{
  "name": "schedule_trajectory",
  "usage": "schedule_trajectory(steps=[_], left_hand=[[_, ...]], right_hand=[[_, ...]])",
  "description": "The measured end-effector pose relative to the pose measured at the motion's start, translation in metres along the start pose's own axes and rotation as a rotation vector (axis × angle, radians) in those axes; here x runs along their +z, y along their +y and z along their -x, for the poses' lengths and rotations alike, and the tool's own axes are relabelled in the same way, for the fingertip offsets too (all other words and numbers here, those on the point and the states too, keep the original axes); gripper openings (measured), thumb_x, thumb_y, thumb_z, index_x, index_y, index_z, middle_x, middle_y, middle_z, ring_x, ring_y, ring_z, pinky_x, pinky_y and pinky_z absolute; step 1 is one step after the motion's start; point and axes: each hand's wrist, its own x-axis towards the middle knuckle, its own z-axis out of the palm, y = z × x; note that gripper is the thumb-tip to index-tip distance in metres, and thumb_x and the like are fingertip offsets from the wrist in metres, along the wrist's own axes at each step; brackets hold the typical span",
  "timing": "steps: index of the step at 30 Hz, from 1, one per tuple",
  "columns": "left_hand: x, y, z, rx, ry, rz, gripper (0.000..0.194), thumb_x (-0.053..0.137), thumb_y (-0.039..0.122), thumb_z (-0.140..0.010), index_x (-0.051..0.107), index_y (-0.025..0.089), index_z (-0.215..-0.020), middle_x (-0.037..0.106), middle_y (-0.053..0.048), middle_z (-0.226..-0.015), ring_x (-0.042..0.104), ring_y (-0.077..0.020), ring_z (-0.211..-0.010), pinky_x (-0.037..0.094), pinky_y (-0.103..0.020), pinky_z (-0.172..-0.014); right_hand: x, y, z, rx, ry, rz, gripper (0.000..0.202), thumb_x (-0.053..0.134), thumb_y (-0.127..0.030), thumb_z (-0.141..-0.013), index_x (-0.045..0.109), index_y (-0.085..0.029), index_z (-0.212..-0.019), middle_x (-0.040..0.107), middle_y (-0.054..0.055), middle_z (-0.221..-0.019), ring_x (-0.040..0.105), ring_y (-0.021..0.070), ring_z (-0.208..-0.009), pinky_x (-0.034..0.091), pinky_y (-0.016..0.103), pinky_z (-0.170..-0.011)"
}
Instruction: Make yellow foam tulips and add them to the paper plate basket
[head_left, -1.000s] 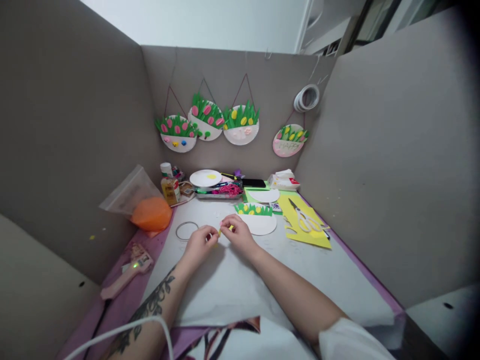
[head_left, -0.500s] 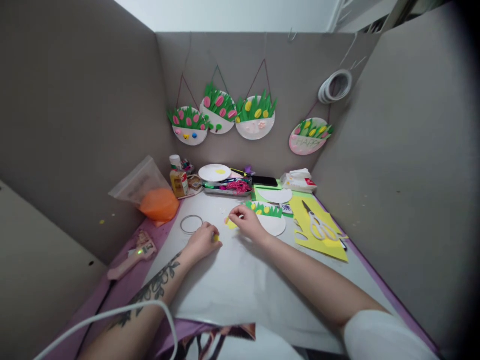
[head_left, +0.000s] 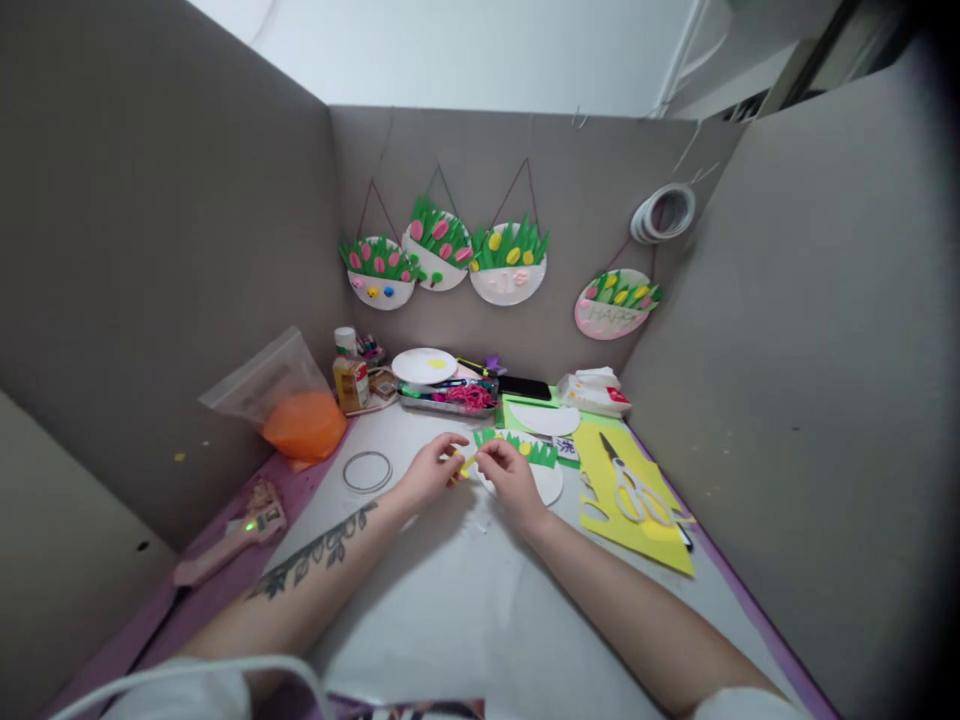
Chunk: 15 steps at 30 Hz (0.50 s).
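Observation:
My left hand is bent inward with its thumb and fingers closed on a small yellow paper piece. Close beside it, my right hand pinches at the same bit of yellow; the fingertips hide much of it, so I cannot tell whether it is one piece or two. Partly behind the right hand lies a white paper plate trimmed with green paper grass and yellow paper petals.
White-handled scissors rest on yellow paper at right. On the left are a pink glue gun, its light green, a wire ring and an orange-filled bag. A tray of supplies stands behind; decorated plates hang on the wall.
My left hand has moved right, up to my right hand, bringing its yellow piece along. The hands now meet in front of the plate. The camera view has tilted up slightly.

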Motion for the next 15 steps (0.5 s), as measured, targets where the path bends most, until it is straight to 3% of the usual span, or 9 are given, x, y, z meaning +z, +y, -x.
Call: schedule_trajectory(steps=[3, 5, 9, 15], left_hand=[[0.009, -0.009, 0.000, -0.038, 0.044, 0.062, 0.037, 0.055, 0.015, -0.067, 0.051, 0.018, -0.104, 0.055, 0.003, -0.071, 0.053, -0.0074, -0.054, 0.040, -0.017, -0.048], [0.009, -0.012, 0.002, -0.074, 0.041, 0.086, 0.032, 0.056, 0.014, -0.065, 0.052, 0.017, -0.097, 0.058, 0.002, -0.069, 0.054, -0.0081, -0.054, 0.039, -0.018, -0.049], [0.006, -0.005, 0.006, -0.091, 0.071, 0.086, 0.014, 0.057, 0.020, -0.067, 0.056, 0.016, -0.080, 0.060, 0.001, -0.065, 0.056, -0.0096, -0.055, 0.038, -0.019, -0.049], [0.010, 0.007, 0.018, -0.074, 0.228, 0.138, 0.026, 0.060, 0.029, -0.066, 0.055, 0.016, -0.088, 0.061, 0.000, -0.066, 0.063, -0.0151, -0.063, 0.039, -0.019, -0.047]], right_hand=[[-0.005, 0.002, 0.001, 0.001, 0.017, -0.024, 0.016, 0.058, -0.034, -0.074, 0.053, -0.019, -0.072, 0.051, -0.002, -0.063, 0.046, 0.0119, -0.058, 0.038, 0.024, -0.056], [-0.008, 0.002, 0.001, 0.002, 0.019, -0.030, 0.017, 0.058, -0.035, -0.074, 0.053, -0.019, -0.072, 0.051, -0.002, -0.063, 0.045, 0.0118, -0.057, 0.038, 0.024, -0.055], [-0.008, -0.001, 0.000, 0.013, 0.034, -0.056, 0.016, 0.058, -0.034, -0.075, 0.054, -0.019, -0.072, 0.050, -0.003, -0.061, 0.044, 0.0109, -0.055, 0.036, 0.023, -0.052], [-0.004, 0.000, 0.004, 0.048, 0.024, -0.085, 0.015, 0.061, -0.033, -0.073, 0.057, -0.018, -0.072, 0.052, -0.003, -0.060, 0.047, 0.0099, -0.052, 0.038, 0.023, -0.052]])
